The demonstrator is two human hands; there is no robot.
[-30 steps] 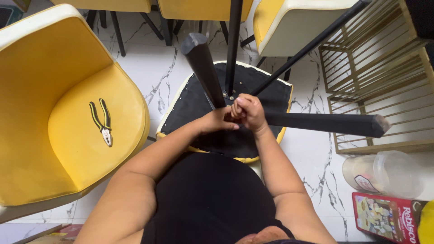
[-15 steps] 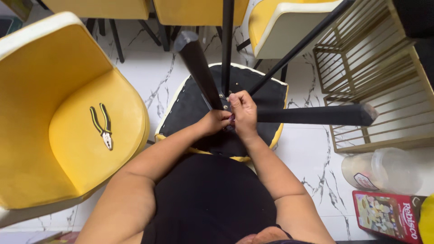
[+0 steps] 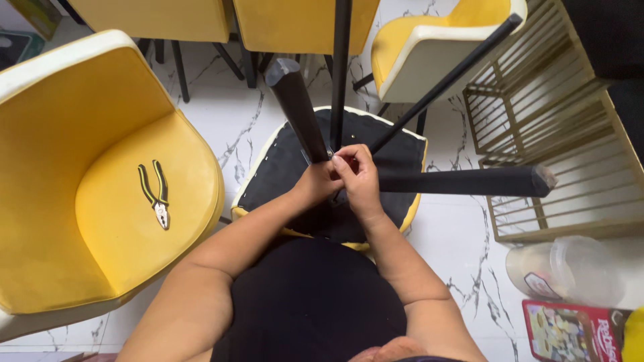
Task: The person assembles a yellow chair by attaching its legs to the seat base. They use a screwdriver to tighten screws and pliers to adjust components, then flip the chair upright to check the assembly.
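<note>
An upturned chair (image 3: 396, 151) lies in front of me, its black underside facing up and its black legs sticking out. One thick leg (image 3: 295, 107) points away from me, another (image 3: 469, 181) points right, and thin rods (image 3: 339, 67) rise from the middle. Both hands meet where the legs join. My left hand (image 3: 314, 186) is curled around the foot of the thick upright leg. My right hand (image 3: 359, 177) has its fingertips pinched on a small reddish part at the joint, which the fingers mostly hide.
Black-and-yellow pliers (image 3: 155, 194) lie on the seat of a yellow chair (image 3: 100, 221) at my left. More yellow chairs (image 3: 429, 47) stand behind. A gold wire rack (image 3: 557, 127) is at the right, with a clear plastic jar (image 3: 570, 271) and a red box (image 3: 570, 332) on the marble floor.
Both hands stay at the leg joint, with only small finger movements. The view has drifted slightly.
</note>
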